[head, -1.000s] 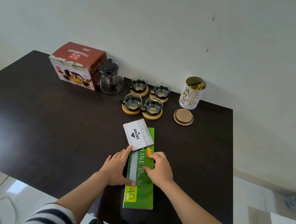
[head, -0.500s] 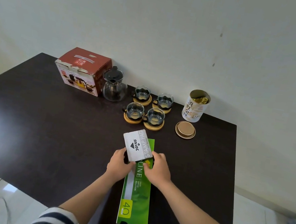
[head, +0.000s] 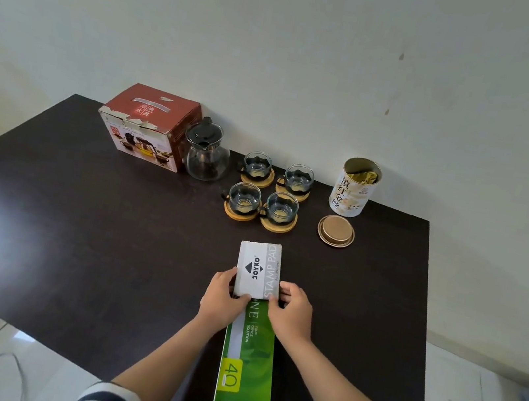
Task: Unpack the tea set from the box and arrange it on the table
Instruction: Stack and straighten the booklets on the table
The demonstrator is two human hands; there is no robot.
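Note:
The red tea set box [head: 147, 124] stands at the table's far left, by the wall. Beside it is a glass teapot [head: 207, 153] with a black lid. Several glass cups [head: 244, 195] on round wooden coasters sit in a square group to its right. My left hand [head: 221, 297] and my right hand [head: 294, 310] grip the near corners of a white stamp pad box [head: 259, 269], which lies on the far end of a long green box [head: 248, 357] near the front edge.
An open white tea tin [head: 354, 187] stands at the far right, its gold lid [head: 336, 230] lying flat in front of it. The dark table [head: 79, 223] ends close on the right, with pale floor beyond.
Both hands slid from the green box up to the white stamp pad box and took hold of it. The white box turned from slanted to square with the green box.

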